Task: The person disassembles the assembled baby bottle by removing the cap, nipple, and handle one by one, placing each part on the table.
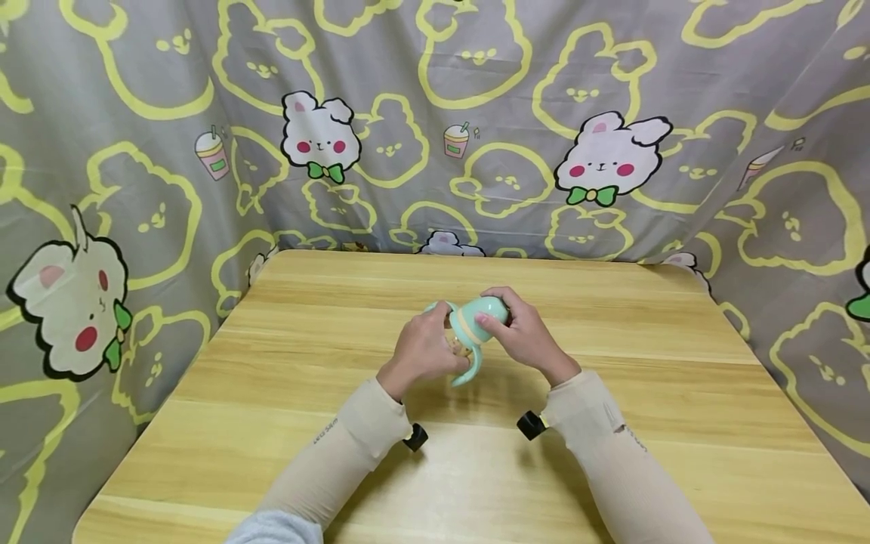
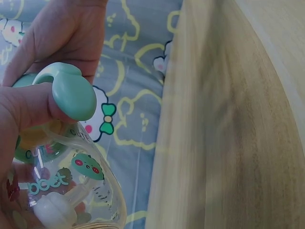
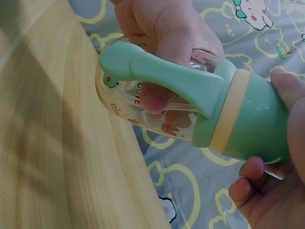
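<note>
Both hands hold a baby bottle [image 1: 466,326] tilted above the table, its capped end up to the right. The bottle has a clear printed body [image 3: 143,102], a mint cap [image 3: 259,119] with a cream band, and two mint side handles [image 3: 162,74]. My left hand [image 1: 424,344] grips the clear body, its thumb through a handle in the left wrist view. My right hand [image 1: 526,332] holds the cap between thumb and fingers. Inside the body a white weighted straw end [image 2: 55,210] shows in the left wrist view.
The wooden table [image 1: 306,317] spreads beneath the hands. A grey curtain [image 1: 408,68] with yellow bear outlines and white rabbits hangs around its back and sides. Small black devices [image 1: 532,425] are attached at both wrists.
</note>
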Tool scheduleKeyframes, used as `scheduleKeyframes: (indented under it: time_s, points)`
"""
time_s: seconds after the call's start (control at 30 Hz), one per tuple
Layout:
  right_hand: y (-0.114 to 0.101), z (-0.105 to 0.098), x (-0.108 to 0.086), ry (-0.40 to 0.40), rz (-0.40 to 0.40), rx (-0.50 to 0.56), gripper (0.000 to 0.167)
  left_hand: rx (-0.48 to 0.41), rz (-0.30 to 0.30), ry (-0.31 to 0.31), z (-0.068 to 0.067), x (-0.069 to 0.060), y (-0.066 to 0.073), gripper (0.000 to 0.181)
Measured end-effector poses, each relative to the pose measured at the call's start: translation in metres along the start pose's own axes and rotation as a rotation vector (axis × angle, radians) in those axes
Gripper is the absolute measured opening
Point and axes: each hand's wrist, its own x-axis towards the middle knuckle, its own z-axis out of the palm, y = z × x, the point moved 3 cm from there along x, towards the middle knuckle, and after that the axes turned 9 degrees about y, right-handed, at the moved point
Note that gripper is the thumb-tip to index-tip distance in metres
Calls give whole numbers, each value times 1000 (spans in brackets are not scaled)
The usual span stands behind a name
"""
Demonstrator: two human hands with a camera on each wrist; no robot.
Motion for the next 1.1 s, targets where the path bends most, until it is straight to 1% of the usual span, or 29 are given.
scheduleKeyframes:
  time_s: [0.07, 0.2, 0.3, 0.43, 0.63, 0.73, 0.8, 0.9, 0.97, 1.03, 1.1]
  points:
    - [3, 1, 0, 0, -7, 6, 30, 9, 2, 6, 1, 0, 0, 62]
    - [24, 4, 3, 12, -13, 29, 31, 8, 1, 14, 0, -1, 0, 63]
    - [39, 6, 5, 38, 2, 21, 33, -17, -4, 5, 1, -3, 1, 62]
    - [40, 6, 6, 65, -5, -16, 33, -40, -3, 0, 1, -4, 1, 59]
    - [41, 7, 6, 39, -49, -40, 34, -21, 7, 9, 3, -5, -1, 59]
    - [40, 7, 7, 43, -51, -86, 37, -9, 15, 13, 4, -5, -1, 60]
    - [40, 7, 7, 54, -33, -134, 39, -1, 27, 18, 4, -6, -1, 59]
    - [39, 7, 8, 54, 35, -186, 44, 11, 47, 26, 5, -6, 0, 58]
    - [38, 7, 7, 43, 99, -186, 46, 17, 52, 27, 5, -6, 0, 57]
    - [37, 7, 7, 34, 159, -164, 47, 20, 48, 27, 5, -6, -1, 57]
    - [37, 7, 7, 33, 188, -148, 46, 26, 43, 27, 5, -6, -1, 58]
